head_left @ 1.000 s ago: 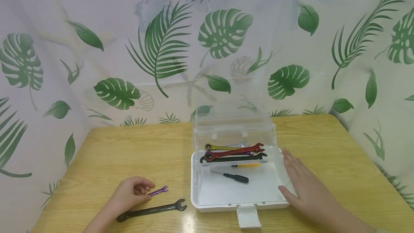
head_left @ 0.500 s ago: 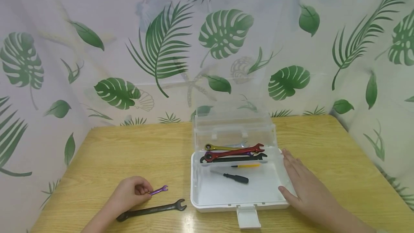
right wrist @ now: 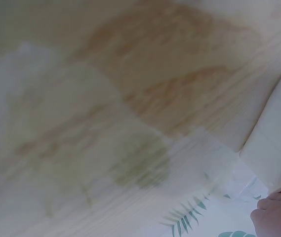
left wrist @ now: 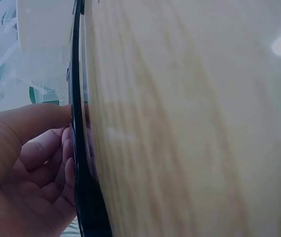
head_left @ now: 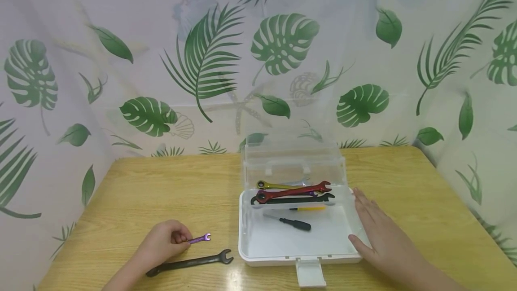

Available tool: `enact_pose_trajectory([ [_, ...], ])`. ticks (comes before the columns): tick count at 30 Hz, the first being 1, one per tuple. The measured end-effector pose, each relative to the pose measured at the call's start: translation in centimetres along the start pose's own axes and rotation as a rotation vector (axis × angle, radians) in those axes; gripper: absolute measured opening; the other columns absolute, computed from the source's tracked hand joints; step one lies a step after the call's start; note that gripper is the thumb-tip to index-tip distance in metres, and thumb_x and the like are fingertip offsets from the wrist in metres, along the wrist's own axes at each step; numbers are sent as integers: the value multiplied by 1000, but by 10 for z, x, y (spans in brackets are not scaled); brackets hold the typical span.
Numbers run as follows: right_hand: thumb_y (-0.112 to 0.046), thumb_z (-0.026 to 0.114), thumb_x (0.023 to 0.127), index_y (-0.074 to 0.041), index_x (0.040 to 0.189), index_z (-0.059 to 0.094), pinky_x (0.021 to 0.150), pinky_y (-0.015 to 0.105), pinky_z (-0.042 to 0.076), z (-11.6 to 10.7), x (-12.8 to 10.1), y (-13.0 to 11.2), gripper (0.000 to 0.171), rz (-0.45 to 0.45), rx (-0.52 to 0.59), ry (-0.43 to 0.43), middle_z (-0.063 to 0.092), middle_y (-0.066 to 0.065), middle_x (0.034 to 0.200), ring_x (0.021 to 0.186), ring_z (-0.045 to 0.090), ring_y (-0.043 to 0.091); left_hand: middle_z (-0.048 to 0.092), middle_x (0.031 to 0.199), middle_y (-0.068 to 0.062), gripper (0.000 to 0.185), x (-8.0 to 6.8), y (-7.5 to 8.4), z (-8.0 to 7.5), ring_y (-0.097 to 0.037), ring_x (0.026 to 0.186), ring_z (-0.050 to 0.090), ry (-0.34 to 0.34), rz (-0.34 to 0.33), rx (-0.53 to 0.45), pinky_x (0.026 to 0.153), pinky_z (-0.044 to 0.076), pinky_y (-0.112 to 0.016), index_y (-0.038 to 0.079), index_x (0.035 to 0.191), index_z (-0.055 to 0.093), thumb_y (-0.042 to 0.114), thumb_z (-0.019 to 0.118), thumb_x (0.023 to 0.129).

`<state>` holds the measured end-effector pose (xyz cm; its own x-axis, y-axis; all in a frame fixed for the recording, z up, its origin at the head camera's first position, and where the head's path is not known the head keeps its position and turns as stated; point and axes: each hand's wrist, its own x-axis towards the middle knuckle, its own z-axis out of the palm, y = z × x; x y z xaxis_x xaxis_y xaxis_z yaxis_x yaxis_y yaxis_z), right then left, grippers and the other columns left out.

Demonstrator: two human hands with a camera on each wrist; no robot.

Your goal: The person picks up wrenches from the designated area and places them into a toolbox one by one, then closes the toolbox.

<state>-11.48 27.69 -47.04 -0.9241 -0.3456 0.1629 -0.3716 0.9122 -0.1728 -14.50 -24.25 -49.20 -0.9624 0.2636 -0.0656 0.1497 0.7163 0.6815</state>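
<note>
While the right hand stays flat against the open toolbox, the left hand has pinched the small purple wrench, barely lifting it off the counter.

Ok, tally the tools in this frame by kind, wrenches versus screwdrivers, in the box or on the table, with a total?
Wrenches: 6, namely gold, red, black and a partly hidden purple one in the box; small purple wrench and large black wrench on the table.
Screwdrivers: 2, black-handled and yellow-handled.
Total: 8
</note>
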Motion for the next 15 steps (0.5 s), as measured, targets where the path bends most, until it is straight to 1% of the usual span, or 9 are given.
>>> enact_pose_trajectory([
  [8, -42, 64, 103, 9, 163, 27, 115, 3, -19, -1, 0, 0, 87, 1, -3, -5, 25, 22, 175, 154, 38, 45, 65, 78, 4, 14, 0, 3, 1, -3, 70, 53, 16, 3, 39, 62, 49, -18, 11, 84, 77, 0, 85, 82],
  [15, -45, 63, 104, 7, 165, 25, 113, 4, -20, 1, 1, 1, 88, 13, 3, -26, 21, 20, 177, 155, 37, 45, 66, 75, 6, 15, -1, 7, -1, -2, 68, 54, 16, 3, 50, 61, 49, -18, 12, 84, 76, 0, 85, 83],
])
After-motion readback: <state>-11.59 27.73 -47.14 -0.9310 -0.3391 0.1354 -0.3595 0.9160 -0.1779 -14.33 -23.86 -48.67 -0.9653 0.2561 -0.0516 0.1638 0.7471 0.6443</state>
